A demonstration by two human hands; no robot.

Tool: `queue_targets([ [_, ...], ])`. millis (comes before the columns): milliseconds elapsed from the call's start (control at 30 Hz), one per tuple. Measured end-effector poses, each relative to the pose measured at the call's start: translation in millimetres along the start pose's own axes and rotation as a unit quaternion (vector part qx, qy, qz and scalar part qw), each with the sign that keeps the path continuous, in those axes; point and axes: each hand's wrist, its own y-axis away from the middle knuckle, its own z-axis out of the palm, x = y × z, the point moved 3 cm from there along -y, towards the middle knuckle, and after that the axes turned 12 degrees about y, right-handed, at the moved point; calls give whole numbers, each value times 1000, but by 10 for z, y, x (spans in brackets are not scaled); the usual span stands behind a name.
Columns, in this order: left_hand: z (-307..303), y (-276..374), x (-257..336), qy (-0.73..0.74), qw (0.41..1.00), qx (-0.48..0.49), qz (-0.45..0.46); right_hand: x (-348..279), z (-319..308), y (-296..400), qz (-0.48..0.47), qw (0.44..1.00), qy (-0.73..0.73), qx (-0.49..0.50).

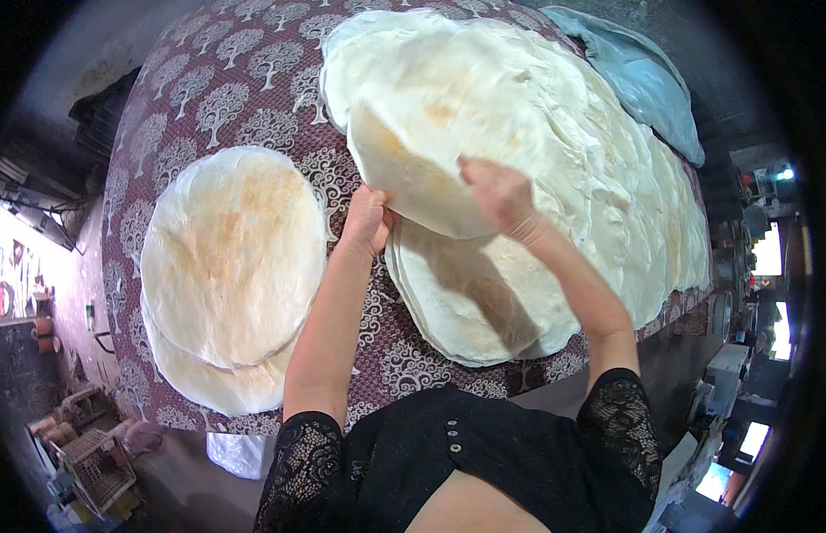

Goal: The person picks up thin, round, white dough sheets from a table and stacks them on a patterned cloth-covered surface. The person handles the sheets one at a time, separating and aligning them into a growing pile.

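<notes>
My left hand (371, 216) pinches the near-left edge of a thin round flatbread (409, 183), which is lifted and shows a browned patch. My right hand (503, 193) is blurred by motion at the right side of this flatbread, its fingers curled. Whether it grips the bread cannot be made out. Below both hands lies a pile of pale flatbreads (466, 293), with a shadow across the top one. Behind and to the right, overlapping flatbreads (553, 113) spread over much of the table. To the left of my left forearm sits a separate small stack of browned flatbreads (233, 260).
A maroon tablecloth with a white tree pattern (223, 110) covers the table. A light blue plastic bag (643, 86) lies at the far right edge. Beyond the near-left edge are a clear plastic bag (236, 455) and a plastic crate (96, 463).
</notes>
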Motion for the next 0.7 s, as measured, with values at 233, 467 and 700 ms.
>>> queue_targets([
  [233,42,92,65,-81,996,-36,20,-363,202,129,-15,997,-68,13],
  [467,175,136,63,3,997,-78,18,-592,-4,-6,-28,996,-83,-24],
  [700,342,108,230,88,992,-85,13,-7,70,-95,115,980,6,-160],
])
